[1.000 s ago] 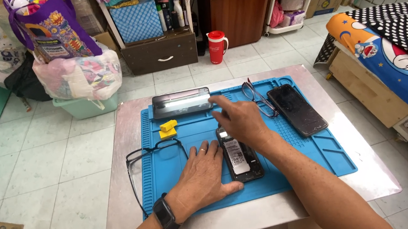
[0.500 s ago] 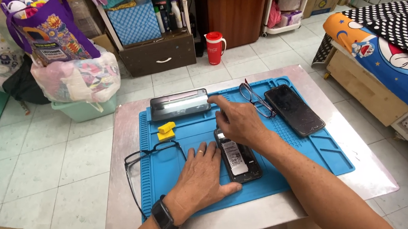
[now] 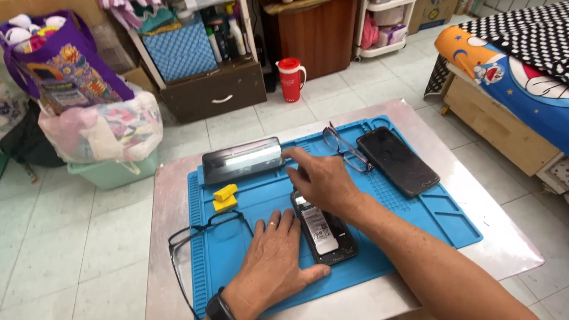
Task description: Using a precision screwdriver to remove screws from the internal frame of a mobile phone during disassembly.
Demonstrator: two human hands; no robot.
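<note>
An opened phone [image 3: 324, 235], back cover off and battery showing, lies on a blue work mat [image 3: 411, 228]. My left hand [image 3: 275, 252] rests flat on the mat, its fingertips against the phone's left edge. My right hand [image 3: 320, 177] hovers just above the phone's top end, index finger stretched toward a dark glossy phone panel [image 3: 242, 160] at the mat's far edge. Neither hand holds anything.
A second black phone [image 3: 397, 160] and a pair of glasses [image 3: 343, 148] lie at the mat's far right. Another pair of glasses [image 3: 199, 234] and a yellow tool [image 3: 225, 196] sit at left. The metal table [image 3: 501, 248] stands beside a bed [image 3: 535, 72]; a red jug [image 3: 290, 79] is on the floor.
My right hand has lifted slightly and its index finger has drawn a little nearer the dark panel. My left hand and the opened phone stay where they were.
</note>
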